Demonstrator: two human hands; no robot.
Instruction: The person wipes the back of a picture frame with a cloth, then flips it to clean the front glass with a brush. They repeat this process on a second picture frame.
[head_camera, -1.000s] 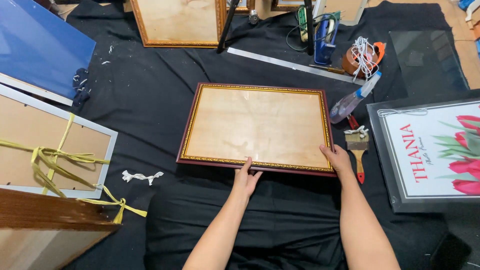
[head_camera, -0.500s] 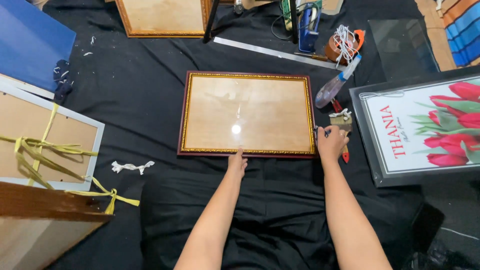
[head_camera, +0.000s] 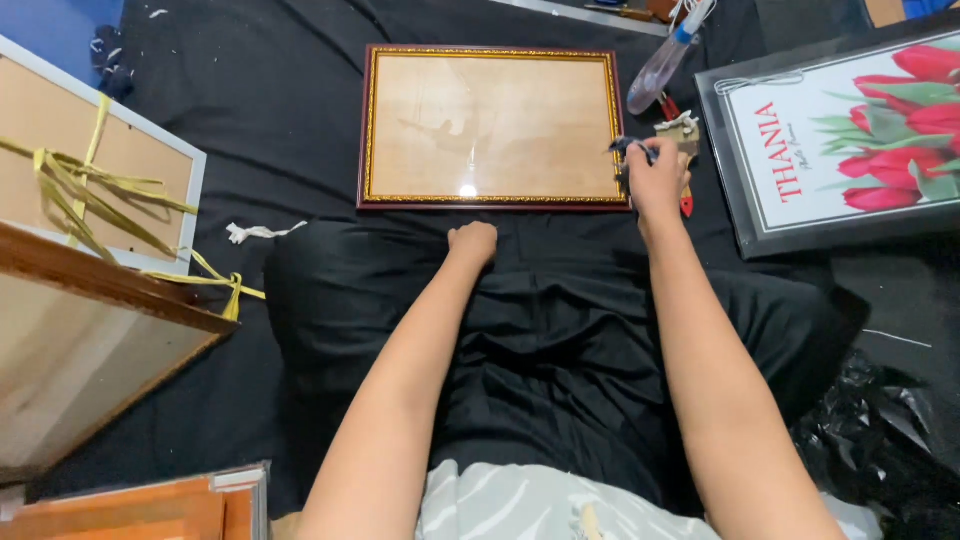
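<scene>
Picture frame (head_camera: 490, 125), glazed and gilt-edged, lies flat just beyond both hands; left hand (head_camera: 472, 243) fisted, empty; right hand (head_camera: 655, 180) pinches a small dark object (head_camera: 628, 147); assembly seemingly incomplete.

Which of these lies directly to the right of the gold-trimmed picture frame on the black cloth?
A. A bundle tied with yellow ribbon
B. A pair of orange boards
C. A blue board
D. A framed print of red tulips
D: the framed tulip print lies right of the gold-trimmed frame, beyond the right hand; the ribbon-tied bundle lies on the left side.
</scene>
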